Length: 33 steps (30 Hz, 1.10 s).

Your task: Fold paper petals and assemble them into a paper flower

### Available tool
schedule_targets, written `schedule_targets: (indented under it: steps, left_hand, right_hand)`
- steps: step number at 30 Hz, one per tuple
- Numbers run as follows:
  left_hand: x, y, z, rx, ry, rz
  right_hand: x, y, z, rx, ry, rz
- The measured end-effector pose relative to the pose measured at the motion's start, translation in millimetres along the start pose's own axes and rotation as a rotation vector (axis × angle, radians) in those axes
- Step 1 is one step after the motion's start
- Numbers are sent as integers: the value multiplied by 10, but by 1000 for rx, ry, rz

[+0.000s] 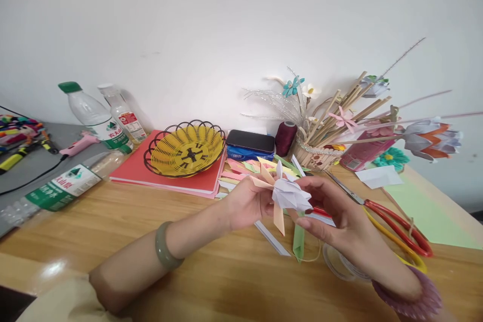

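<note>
A folded paper flower (290,195), white at its centre with peach strips sticking out, is held up above the table between my hands. My left hand (247,204) grips it from the left, fingers closed behind the peach strips. From the right, my right hand (335,216) has its thumb and fingers curved about the white petals, touching their edge. Beneath the flower lie loose folded paper strips (299,241) in green, white and other colours. Part of this pile is hidden by my hands.
A yellow basket (184,153) rests on red paper sheets (130,166). Scissors (396,221) lie right of my right hand. Behind stand a thread spool (286,138) and a stick-filled container (317,156). Plastic bottles (68,188) and a pink glue gun (80,145) are at left.
</note>
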<state>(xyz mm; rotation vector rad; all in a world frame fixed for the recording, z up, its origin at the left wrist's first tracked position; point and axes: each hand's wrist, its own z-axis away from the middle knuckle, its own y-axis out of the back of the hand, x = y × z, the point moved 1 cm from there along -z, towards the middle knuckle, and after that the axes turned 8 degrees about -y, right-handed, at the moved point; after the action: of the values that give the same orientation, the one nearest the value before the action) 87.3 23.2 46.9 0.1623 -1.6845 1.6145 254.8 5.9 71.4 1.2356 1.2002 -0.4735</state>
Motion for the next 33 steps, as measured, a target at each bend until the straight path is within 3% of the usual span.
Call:
schedule_targets:
  steps: [6,11,13,17,20,24,30,33]
  left_hand:
    - [49,21,-12,-139,-85,-96]
    - [130,114,-54,-277,-26,-89]
    - [154,128,-59,-296,-118,-169]
    - [143,78,-36,-294,-329,-569]
    - [120,34,-18,-203,-403,-747]
    - [117,21,-25,-127,-376,-741]
    - [143,31,-43,-169,-308,-714]
    - [173,28,-10,-226,-308,-712]
  right_hand:
    - [-32,-32,14,322,203,114]
    - [-48,21,38,445,267,294]
    - [-34,39,39,492,272,366]
    - [2,42,45,568,266,449]
    - [8,26,64,557,278,469]
    - [-8,21,82,518,330,452]
    - [-37,35,69,394,321,378]
    - [-50,23,81,264,298,378]
